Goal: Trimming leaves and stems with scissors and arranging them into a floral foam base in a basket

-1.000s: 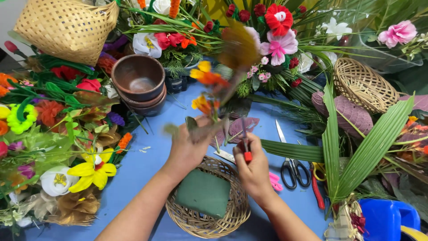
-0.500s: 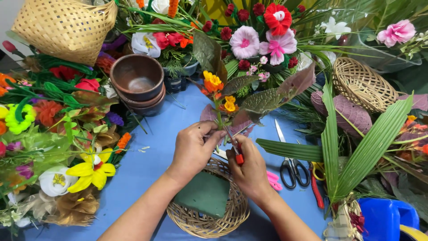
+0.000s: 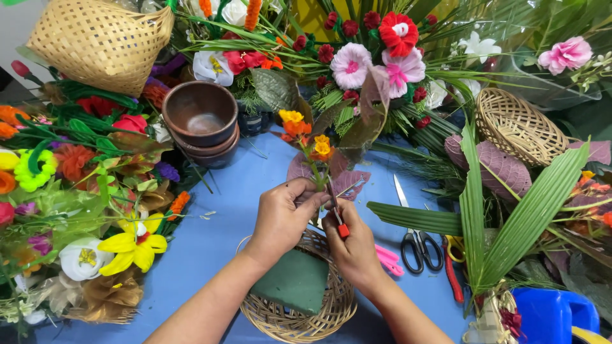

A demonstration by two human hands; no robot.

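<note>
Together, the left hand (image 3: 284,216) and right hand (image 3: 352,245) work above a woven basket (image 3: 299,318). Left fingers clench the flower sprig (image 3: 313,150), rising toward 12 o'clock; right fingers grasp a red-handled cutter (image 3: 338,220). Scissors (image 3: 417,239) lie at 3 o'clock.

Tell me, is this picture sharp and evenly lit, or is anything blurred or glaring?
Head view: bright, even light with soft shadows; left hand, right hand and the orange flower stem are sharp; slight wide-angle bending at the edges; mild sheen inside the brown bowls.
</note>
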